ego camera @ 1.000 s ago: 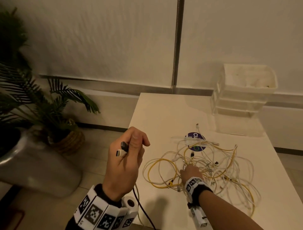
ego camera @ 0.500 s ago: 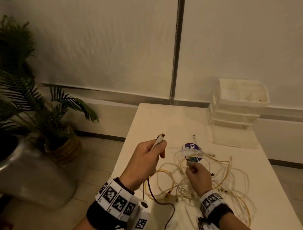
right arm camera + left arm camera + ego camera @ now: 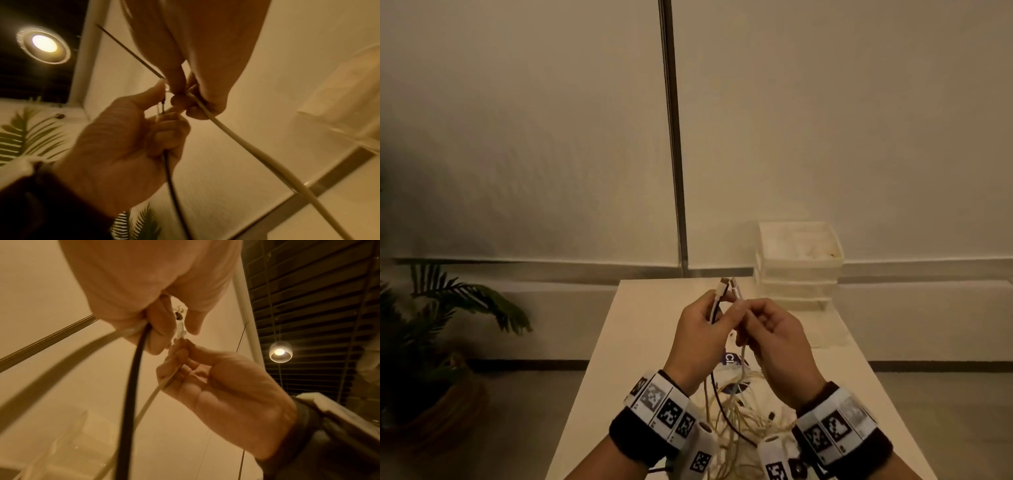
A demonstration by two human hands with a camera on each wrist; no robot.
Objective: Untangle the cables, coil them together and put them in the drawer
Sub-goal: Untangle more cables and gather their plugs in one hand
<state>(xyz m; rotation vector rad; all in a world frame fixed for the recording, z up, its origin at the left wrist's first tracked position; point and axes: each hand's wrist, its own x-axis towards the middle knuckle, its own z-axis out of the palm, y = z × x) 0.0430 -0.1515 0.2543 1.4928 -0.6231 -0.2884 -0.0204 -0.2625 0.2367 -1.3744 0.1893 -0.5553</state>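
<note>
Both hands are raised above the white table [image 3: 640, 342], close together. My left hand [image 3: 717, 305] grips the black cable [image 3: 717, 394] just below its connector [image 3: 723, 285]. My right hand [image 3: 743, 308] pinches a white cable [image 3: 743, 356] and holds its end beside that connector. In the left wrist view the black cable [image 3: 131, 386] and the thin white cable [image 3: 152, 395] hang down from the fingers. The right wrist view shows the white cable [image 3: 246, 146] and the black cable [image 3: 170, 178] crossing. The tangle of white and yellow cables [image 3: 736, 418] lies on the table under my wrists.
A stack of translucent white drawers [image 3: 799, 267] stands at the table's far right, against the wall. A purple sticker [image 3: 730, 358] lies under the cables. A potted palm [image 3: 441, 325] stands on the floor to the left of the table.
My right hand has left the tangle and lifted a white cable end up to the left hand. The left hand moved right and up with the black cable. The view tilted upward.
</note>
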